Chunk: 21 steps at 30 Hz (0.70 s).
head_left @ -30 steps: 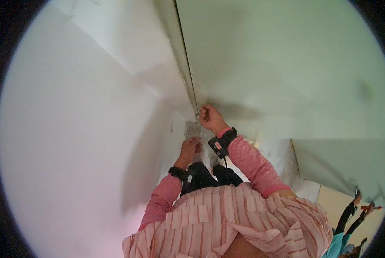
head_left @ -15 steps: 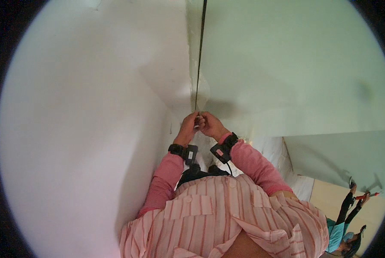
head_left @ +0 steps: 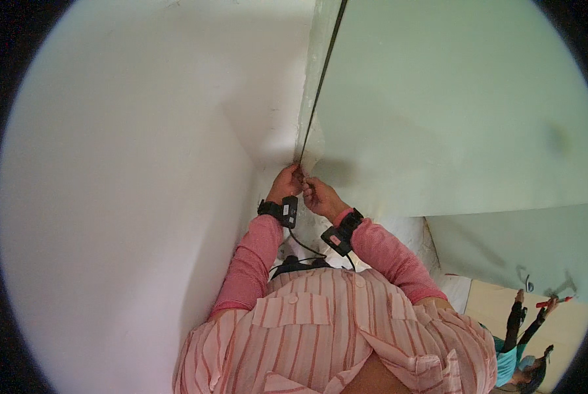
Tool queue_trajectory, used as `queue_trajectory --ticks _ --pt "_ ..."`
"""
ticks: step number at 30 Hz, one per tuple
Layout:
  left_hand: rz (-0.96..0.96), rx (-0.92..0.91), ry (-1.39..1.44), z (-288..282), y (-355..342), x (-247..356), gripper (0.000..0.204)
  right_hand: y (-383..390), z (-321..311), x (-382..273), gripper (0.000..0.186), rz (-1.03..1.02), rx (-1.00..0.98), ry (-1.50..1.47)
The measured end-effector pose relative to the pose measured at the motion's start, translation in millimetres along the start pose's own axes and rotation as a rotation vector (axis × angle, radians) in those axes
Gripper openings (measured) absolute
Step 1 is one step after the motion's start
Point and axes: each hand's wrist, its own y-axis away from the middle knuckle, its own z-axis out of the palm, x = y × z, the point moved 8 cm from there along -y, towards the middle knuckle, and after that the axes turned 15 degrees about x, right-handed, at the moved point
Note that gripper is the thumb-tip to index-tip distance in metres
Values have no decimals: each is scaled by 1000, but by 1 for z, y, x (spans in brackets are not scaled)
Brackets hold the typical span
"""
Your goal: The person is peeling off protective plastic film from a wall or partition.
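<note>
A thin dark line (head_left: pixel 323 82), a gap or strip, runs down the edge of a pale green panel (head_left: pixel 438 118) beside the white wall. At its lower end my left hand (head_left: pixel 284 184) has its fingertips closed together against the edge. My right hand (head_left: pixel 321 198) is just to the right and a little lower, fingers curled in a pinch. Whatever lies between the fingers of either hand is hidden or too small to name. A pale, lighter patch (head_left: pixel 314 141) shows on the green surface just above my hands.
The white wall (head_left: pixel 123 197) rises close on my left. Crinkled whitish sheeting (head_left: pixel 412 236) lies below. At the lower right another person in a turquoise top (head_left: pixel 506 368) reaches up to a green wall with a red-handled tool (head_left: pixel 551 303). Black devices with a cable (head_left: pixel 300 243) sit on my wrists.
My hands, close together before, are now slightly apart; the left is higher, the right lower. The dark line leans further right in view. The other person's hands have shifted a little.
</note>
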Motion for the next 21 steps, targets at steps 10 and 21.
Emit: queue_trajectory --ticks 10,21 --pt "715 -176 -780 9 17 20 18 -6 6 3 6 5 -119 2" --pt "1074 -5 -1259 56 61 21 14 33 -2 -36 16 -338 138 500"
